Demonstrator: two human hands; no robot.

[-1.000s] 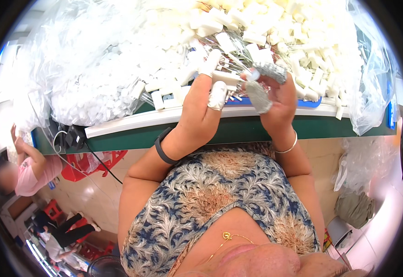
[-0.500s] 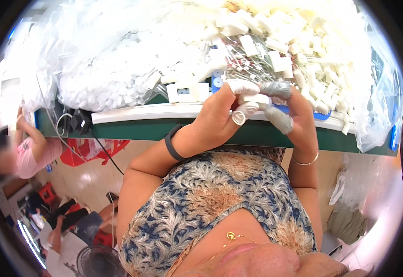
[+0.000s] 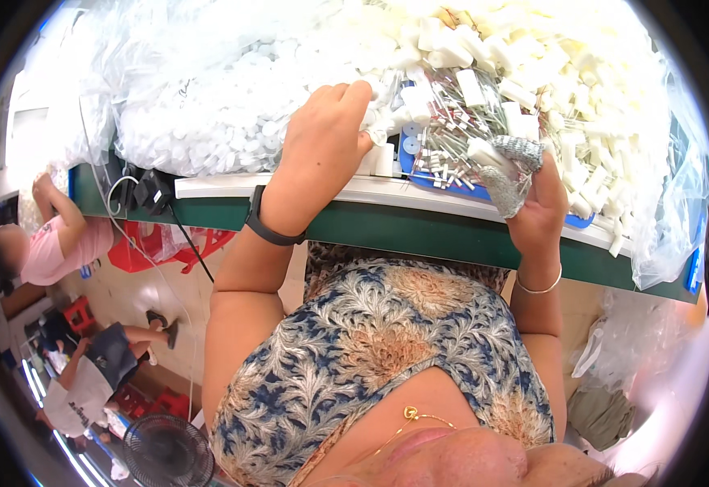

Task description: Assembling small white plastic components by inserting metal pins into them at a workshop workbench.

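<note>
My left hand (image 3: 322,150), a dark band on its wrist, is over the white pieces at the table's front. Its fingers curl closed, with white covers on the tips; anything pinched in them is hidden. In my right hand (image 3: 537,199), grey knit covers on thumb and finger pinch a small white block (image 3: 482,152). Beneath that hand lies a blue tray (image 3: 458,188) with many thin wire-leaded parts (image 3: 452,134), white bodies among the leads. Further white blocks (image 3: 470,88) lie on top of the wires.
Small white round caps (image 3: 249,130) and clear plastic bags (image 3: 168,73) fill the left side. Cream blocks (image 3: 590,162) heap up at right beside another plastic bag (image 3: 669,178). A black adapter (image 3: 153,193) with cables sits at the left edge. Another person (image 3: 66,243) is at far left.
My hands have separated: the left moved left and up to the white pieces, while the right shifted slightly right, with a white block in its fingers. The blue tray now shows between them.
</note>
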